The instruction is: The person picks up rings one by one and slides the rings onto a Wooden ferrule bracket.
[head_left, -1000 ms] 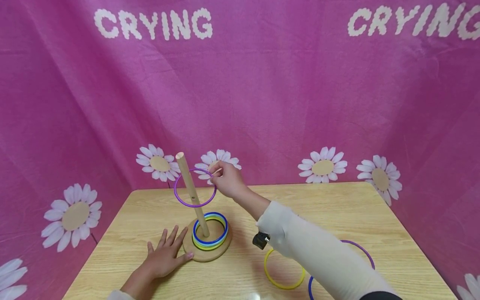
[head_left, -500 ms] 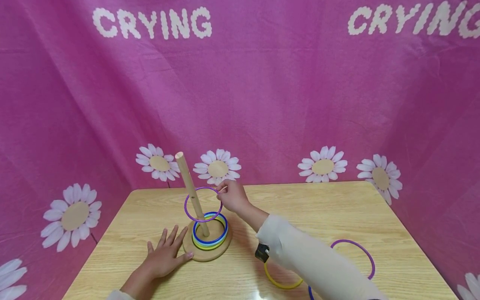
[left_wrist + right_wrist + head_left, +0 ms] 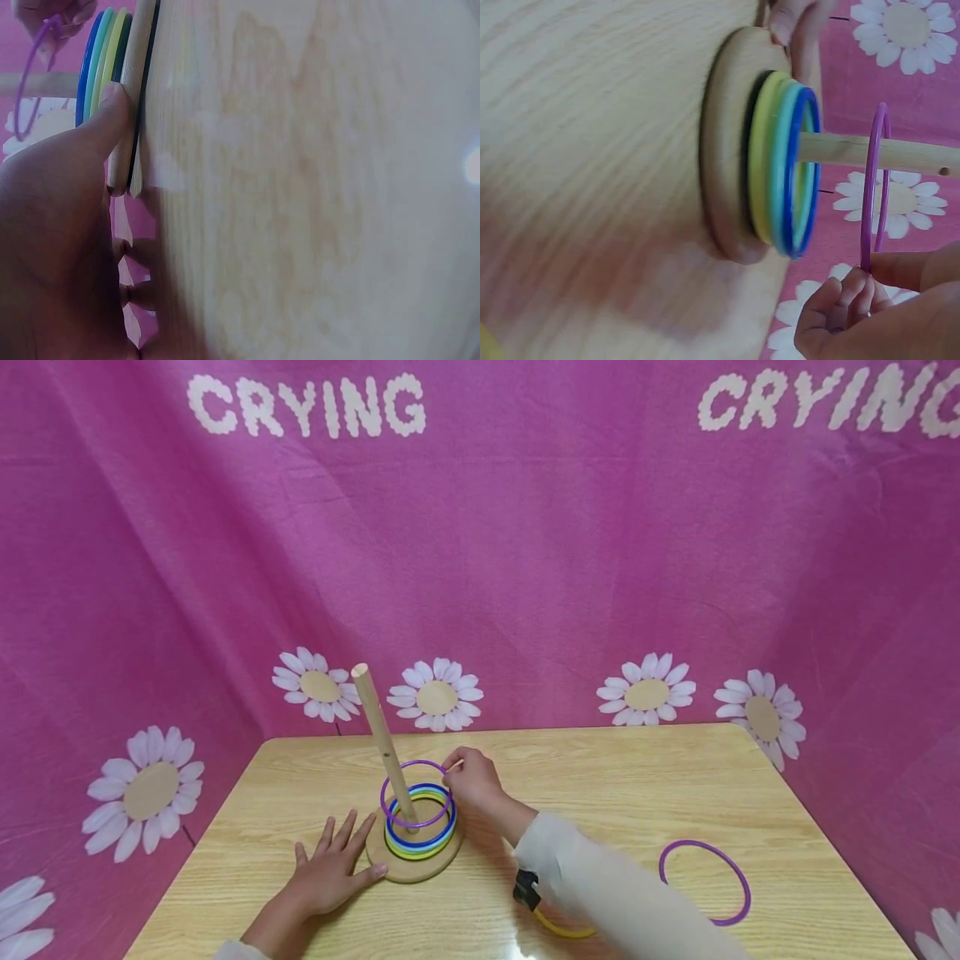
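A thin purple ring (image 3: 869, 191) is pinched at its right edge between the thumb and fingers of my right hand (image 3: 474, 779). It encircles the wooden peg (image 3: 380, 731), a short gap above the stacked rings. That stack, around the foot of the peg, has a blue ring (image 3: 790, 180) on top, a light green ring (image 3: 777, 176) under it, then a yellow ring (image 3: 760, 172) and a dark one at the bottom. The round wooden base (image 3: 412, 873) carries them. My left hand (image 3: 326, 878) lies on the table with fingers spread, its thumb on the base's edge.
On the wooden table (image 3: 615, 768), another purple ring (image 3: 693, 842) lies at the right. A loose yellow ring (image 3: 562, 932) shows partly from under my right sleeve (image 3: 607, 885). A pink curtain (image 3: 525, 568) with daisies and lettering hangs behind the table.
My right hand has lowered the purple ring down along the peg, towards the stack and slightly right. The right forearm now hides the loose blue ring. My left hand has stayed in place.
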{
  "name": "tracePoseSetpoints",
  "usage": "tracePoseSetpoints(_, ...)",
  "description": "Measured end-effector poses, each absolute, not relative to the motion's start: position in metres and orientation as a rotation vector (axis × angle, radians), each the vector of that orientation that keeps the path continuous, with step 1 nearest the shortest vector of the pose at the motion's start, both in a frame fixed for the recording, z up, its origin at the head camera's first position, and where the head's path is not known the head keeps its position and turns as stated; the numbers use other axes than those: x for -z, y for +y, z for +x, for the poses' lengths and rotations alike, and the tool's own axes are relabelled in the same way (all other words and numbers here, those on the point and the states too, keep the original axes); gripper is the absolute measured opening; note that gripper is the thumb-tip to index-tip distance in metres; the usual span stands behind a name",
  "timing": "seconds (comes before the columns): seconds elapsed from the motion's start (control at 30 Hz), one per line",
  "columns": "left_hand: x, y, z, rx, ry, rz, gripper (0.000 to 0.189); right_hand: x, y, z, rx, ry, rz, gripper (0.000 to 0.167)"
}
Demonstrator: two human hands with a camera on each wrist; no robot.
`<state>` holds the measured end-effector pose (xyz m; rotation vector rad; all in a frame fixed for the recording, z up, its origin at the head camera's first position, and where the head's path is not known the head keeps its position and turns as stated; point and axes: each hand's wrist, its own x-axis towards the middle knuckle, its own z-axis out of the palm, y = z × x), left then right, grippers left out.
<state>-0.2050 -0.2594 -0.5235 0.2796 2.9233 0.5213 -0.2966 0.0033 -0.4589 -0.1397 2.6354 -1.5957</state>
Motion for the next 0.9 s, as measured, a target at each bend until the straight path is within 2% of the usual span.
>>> tracePoseSetpoints(0.37,0.519,-0.258,-0.202,-0.514,2.927,0.273,0.09,0.484,0.006,-0.29,1.534,2.663,-0.127,0.011)
tracePoseSetpoints(0.9,0.518,-0.258,-0.202,-0.52,2.919,0.272,0.09,0.489,0.008,-0.286,1.517,2.67,-0.13,0.012)
